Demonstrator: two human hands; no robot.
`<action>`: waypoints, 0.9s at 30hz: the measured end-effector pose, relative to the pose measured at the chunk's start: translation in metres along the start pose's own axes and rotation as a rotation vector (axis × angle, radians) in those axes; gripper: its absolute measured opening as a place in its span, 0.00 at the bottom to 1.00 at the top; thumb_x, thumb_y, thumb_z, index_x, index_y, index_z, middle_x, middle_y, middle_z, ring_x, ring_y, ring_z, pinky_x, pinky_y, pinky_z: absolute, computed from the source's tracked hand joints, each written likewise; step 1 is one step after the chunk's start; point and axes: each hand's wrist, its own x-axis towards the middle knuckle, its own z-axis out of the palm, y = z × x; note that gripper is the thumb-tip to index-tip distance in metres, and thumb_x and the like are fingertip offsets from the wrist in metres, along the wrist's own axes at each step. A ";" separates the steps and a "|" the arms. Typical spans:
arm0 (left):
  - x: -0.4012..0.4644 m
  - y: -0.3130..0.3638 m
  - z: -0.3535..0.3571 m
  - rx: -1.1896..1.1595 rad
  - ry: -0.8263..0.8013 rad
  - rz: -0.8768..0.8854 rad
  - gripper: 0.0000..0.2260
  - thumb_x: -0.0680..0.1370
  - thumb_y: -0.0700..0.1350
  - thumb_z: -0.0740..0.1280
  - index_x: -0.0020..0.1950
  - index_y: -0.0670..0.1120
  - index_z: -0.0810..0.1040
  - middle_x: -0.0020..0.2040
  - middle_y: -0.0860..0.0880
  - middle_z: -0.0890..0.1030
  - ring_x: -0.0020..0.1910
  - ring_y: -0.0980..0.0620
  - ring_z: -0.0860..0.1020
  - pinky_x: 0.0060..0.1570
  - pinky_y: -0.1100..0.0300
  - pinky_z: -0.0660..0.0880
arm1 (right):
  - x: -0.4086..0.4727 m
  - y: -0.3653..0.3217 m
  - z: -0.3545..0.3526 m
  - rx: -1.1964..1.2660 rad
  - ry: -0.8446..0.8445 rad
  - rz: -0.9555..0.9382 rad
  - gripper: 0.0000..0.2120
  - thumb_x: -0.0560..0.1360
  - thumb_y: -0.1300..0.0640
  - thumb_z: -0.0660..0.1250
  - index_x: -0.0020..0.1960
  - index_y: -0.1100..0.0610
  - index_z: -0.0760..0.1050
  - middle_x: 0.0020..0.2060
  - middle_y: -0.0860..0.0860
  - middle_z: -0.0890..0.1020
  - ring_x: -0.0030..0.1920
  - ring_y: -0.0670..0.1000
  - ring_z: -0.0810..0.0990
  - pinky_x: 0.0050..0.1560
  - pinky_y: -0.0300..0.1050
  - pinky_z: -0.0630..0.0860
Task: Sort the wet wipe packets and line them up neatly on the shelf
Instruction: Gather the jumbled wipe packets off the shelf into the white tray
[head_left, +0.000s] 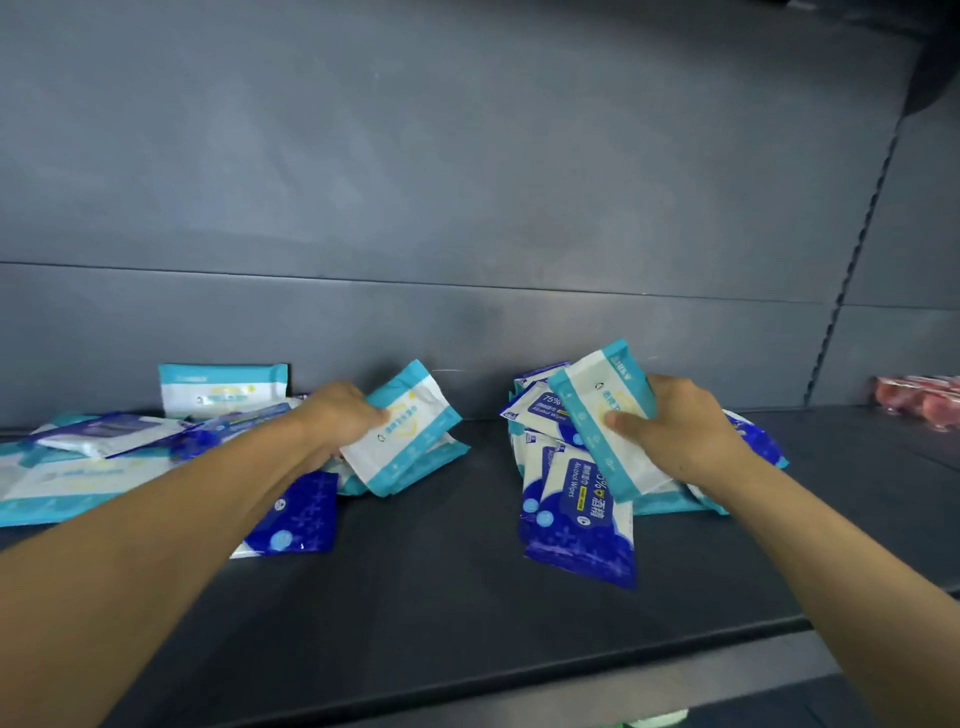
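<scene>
Two loose piles of wet wipe packets lie on a dark grey shelf (441, 571). My left hand (332, 415) grips a teal-and-white packet (410, 431) over the left pile. My right hand (680, 426) holds another teal-and-white packet (602, 415), tilted, above the right pile. Dark blue alcohol wipe packets (582, 519) lie under and in front of it. A further dark blue packet (296, 514) lies below my left forearm. One teal packet (223, 389) stands upright against the back wall at the left.
More teal and blue packets (78, 467) are scattered flat at the far left. Red packaged goods (919, 402) sit on the shelf at the far right. A slotted upright (852, 260) runs up the back panel on the right. The shelf's front edge (519, 675) crosses low in view.
</scene>
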 end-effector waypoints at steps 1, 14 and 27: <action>0.003 0.002 0.004 0.037 -0.003 0.014 0.13 0.78 0.43 0.65 0.58 0.36 0.76 0.55 0.38 0.80 0.51 0.42 0.79 0.44 0.55 0.73 | 0.001 -0.002 0.002 0.004 -0.003 -0.001 0.09 0.76 0.50 0.66 0.51 0.54 0.70 0.45 0.48 0.76 0.34 0.42 0.73 0.29 0.38 0.67; 0.079 -0.011 -0.017 0.553 -0.215 0.169 0.05 0.81 0.48 0.58 0.49 0.48 0.70 0.47 0.49 0.74 0.46 0.50 0.73 0.45 0.59 0.68 | 0.017 -0.028 0.023 -0.006 -0.065 -0.069 0.10 0.76 0.48 0.66 0.52 0.49 0.67 0.44 0.43 0.76 0.34 0.41 0.77 0.27 0.33 0.69; 0.079 -0.017 0.003 0.709 -0.275 0.388 0.13 0.82 0.58 0.51 0.52 0.49 0.63 0.54 0.48 0.73 0.52 0.47 0.73 0.47 0.55 0.66 | 0.033 -0.049 0.056 -0.031 -0.081 -0.087 0.11 0.76 0.49 0.65 0.54 0.50 0.66 0.59 0.49 0.78 0.40 0.43 0.76 0.29 0.32 0.69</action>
